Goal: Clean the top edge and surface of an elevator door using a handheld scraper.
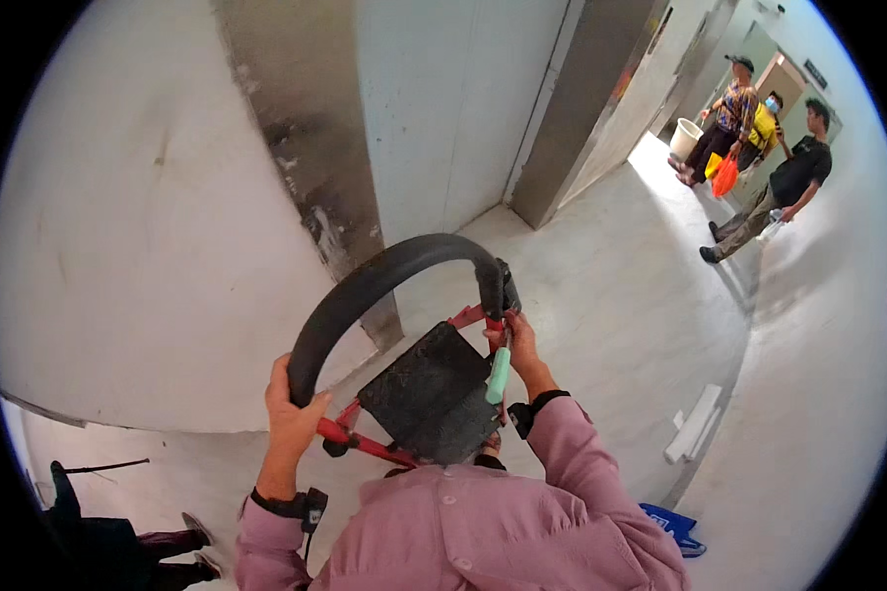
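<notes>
Before me stands a red metal frame [381, 447] with a curved black foam-padded handle [384, 277]. A scuffed black panel [432, 391] sits within the frame. My left hand [290, 410] is wrapped around the handle's left end, where the foam meets the red tube. At the opposite end, my right hand [519, 343] grips a tool with a mint-green handle [498, 377], close against the red tube below the foam. The tool's working end is hidden by the fingers and frame. Black straps circle both of my wrists.
Grey metal doors [443, 111] in a scuffed surround stand ahead. Several people [798, 170] are at the far right, near a white bucket [686, 139]. Another person [111, 550] is at lower left. White rolls [695, 425] and a blue bag [673, 526] lie on the right.
</notes>
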Motion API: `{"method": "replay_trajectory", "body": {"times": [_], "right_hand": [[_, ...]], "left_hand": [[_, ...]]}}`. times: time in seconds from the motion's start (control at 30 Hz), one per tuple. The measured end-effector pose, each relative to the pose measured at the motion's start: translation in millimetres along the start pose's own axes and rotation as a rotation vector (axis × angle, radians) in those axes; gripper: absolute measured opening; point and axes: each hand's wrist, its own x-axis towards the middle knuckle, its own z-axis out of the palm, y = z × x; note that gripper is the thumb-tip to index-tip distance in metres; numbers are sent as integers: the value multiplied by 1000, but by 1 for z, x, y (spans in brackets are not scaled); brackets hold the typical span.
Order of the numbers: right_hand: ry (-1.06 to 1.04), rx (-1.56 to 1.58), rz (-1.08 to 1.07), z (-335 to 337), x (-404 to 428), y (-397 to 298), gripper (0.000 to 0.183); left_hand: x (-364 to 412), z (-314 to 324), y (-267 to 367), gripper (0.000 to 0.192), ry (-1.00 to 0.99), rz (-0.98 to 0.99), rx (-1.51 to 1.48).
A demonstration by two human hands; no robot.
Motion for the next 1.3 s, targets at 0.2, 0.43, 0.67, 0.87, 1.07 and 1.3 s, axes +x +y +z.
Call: {"method": "replay_trajectory", "body": {"times": [0.2, 0.43, 0.67, 0.87, 1.07, 1.3], "right_hand": [[-148, 305, 259, -5, 10, -17, 25], [-44, 48, -10, -41, 22, 21, 22], [40, 596, 272, -108, 55, -22, 26], [168, -325, 13, -125, 84, -49, 17], [227, -287, -86, -153, 116, -5, 18], [221, -399, 5, -132, 169, -15, 23]], "left_hand": [[-2, 1, -3, 52, 113, -125, -105], [21, 39, 28, 50, 66, -93, -87], [88, 115, 54, 47, 0, 16, -21], [128, 157, 64, 51, -71, 61, -99], [157, 171, 36, 55, -179, 92, -161], [195, 175, 37, 55, -190, 100, -181]]}}
